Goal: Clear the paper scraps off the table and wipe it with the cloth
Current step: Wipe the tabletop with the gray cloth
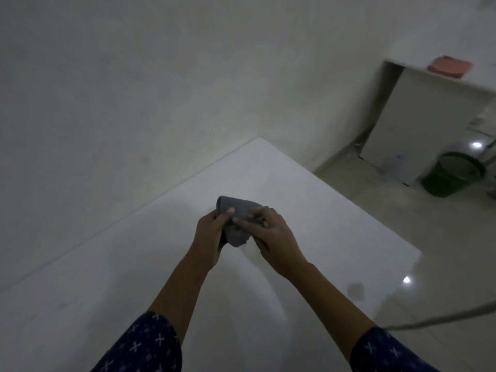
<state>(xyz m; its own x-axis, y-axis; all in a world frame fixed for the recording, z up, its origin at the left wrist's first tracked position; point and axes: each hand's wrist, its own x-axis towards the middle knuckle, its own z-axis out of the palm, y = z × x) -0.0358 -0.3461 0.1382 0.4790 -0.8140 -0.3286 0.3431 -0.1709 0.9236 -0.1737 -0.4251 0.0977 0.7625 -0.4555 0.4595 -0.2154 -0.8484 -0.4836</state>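
**Hands gather the cloth over a bench with no scraps in sight**

Both hands meet near the middle of the view. From the patterned sleeves at 7 and 5 o'clock the forearms reach forward and converge. The left hand (210, 234) grips the grey cloth (237, 222) from its left side, thumb laid across the top. The right hand (271, 237) pinches the same bundle from the right, with its fingertips pressed into the fabric. Each hand is therefore closed around the cloth, which is bunched between them. It looks to be held just above the surface, though contact cannot be ruled out.

The white bench (322, 210) runs from 8 o'clock to a far corner at 12 o'clock. No paper scraps show on the part in view, so clearing seems done. A faint dull patch (355, 289) lies at 4 o'clock, near the edge. I judge that the cloth is being readied and that some or all of the wiping remains.

Beyond the bench, at 2 o'clock, a green bucket (453, 174) stands on the floor beside a pale cabinet (418, 122).
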